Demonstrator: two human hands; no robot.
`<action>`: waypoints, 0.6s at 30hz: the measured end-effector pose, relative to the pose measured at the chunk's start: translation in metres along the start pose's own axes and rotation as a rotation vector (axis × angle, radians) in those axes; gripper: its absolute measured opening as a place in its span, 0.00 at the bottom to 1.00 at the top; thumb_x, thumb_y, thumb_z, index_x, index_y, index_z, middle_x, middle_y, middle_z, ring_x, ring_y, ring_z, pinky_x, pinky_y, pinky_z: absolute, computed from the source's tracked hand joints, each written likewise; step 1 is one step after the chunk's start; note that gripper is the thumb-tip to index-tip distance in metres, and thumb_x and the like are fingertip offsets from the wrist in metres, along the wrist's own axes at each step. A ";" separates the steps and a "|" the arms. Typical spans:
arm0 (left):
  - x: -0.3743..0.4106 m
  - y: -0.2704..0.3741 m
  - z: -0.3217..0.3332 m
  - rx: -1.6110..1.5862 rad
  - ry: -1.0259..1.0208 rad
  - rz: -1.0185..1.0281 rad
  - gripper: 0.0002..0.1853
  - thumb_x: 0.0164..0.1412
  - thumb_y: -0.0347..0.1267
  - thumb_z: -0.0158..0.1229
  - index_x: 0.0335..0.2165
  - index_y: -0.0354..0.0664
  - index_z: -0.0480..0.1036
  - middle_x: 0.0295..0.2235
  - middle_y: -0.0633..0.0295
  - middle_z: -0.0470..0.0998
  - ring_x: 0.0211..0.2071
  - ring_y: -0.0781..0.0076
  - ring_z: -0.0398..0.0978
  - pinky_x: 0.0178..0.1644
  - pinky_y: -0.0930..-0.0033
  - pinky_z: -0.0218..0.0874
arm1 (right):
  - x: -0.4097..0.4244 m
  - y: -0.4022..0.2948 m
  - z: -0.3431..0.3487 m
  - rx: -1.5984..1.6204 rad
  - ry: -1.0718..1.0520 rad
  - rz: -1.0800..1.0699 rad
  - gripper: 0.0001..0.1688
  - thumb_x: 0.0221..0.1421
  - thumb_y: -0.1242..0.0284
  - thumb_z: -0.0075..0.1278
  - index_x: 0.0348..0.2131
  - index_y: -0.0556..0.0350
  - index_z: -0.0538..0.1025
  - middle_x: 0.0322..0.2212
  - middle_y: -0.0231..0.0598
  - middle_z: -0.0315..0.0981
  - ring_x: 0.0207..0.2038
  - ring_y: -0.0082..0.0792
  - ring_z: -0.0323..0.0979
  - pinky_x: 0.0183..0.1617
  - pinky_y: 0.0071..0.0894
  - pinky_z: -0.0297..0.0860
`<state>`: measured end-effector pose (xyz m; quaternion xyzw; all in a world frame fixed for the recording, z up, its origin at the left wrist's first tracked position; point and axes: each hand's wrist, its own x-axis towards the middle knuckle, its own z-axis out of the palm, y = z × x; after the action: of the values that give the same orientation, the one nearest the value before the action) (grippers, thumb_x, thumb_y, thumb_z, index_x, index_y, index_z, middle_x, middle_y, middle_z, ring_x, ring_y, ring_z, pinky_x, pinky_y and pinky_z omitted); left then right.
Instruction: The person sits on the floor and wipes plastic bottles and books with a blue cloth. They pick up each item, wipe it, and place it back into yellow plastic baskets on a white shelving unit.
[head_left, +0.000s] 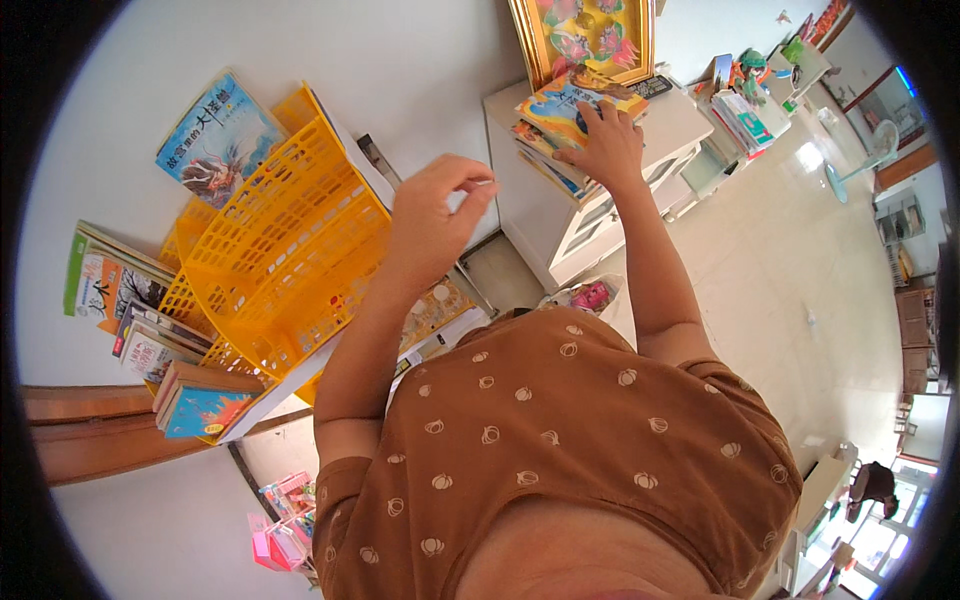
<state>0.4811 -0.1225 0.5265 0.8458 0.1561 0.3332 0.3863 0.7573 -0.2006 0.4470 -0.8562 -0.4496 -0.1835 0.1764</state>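
My right hand rests with spread fingers on the top book of a stack lying on a white cabinet. My left hand hangs in the air between the stack and a yellow plastic basket rack, its fingers curled and thumb near the fingertips; whether something small is between them cannot be made out. A blue picture-covered book stands in the rack's upper part. More books stand at its left side, and a blue book leans by thicker ones at its lower end.
A gold-framed picture stands against the wall behind the stack, with a black remote control beside it. Further right are shelves with books and a pale green fan on the floor. A bag with pink contents sits by the cabinet's foot.
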 end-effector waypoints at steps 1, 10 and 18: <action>0.000 -0.006 0.013 -0.059 -0.040 -0.031 0.07 0.57 0.28 0.60 0.34 0.36 0.76 0.29 0.62 0.78 0.31 0.75 0.74 0.39 0.73 0.65 | 0.001 0.000 -0.004 -0.017 -0.035 -0.009 0.37 0.39 0.54 0.65 0.50 0.43 0.75 0.49 0.47 0.69 0.50 0.53 0.68 0.50 0.54 0.66; 0.002 -0.058 0.083 -0.816 -0.250 -0.572 0.16 0.64 0.37 0.55 0.42 0.33 0.70 0.38 0.54 0.77 0.37 0.69 0.76 0.43 0.69 0.69 | 0.001 0.015 0.003 0.147 -0.025 -0.243 0.18 0.45 0.66 0.58 0.40 0.47 0.77 0.30 0.42 0.75 0.35 0.46 0.74 0.38 0.44 0.71; 0.020 -0.101 0.114 -1.311 0.032 -1.000 0.31 0.65 0.48 0.52 0.53 0.31 0.63 0.49 0.45 0.71 0.49 0.56 0.73 0.52 0.54 0.68 | -0.064 0.017 -0.040 0.353 -0.013 -0.424 0.22 0.42 0.74 0.60 0.41 0.47 0.77 0.34 0.39 0.76 0.37 0.43 0.75 0.39 0.40 0.72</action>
<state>0.5726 -0.1088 0.4047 0.2743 0.2935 0.1574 0.9021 0.7319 -0.2733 0.4491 -0.7001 -0.6449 -0.1297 0.2776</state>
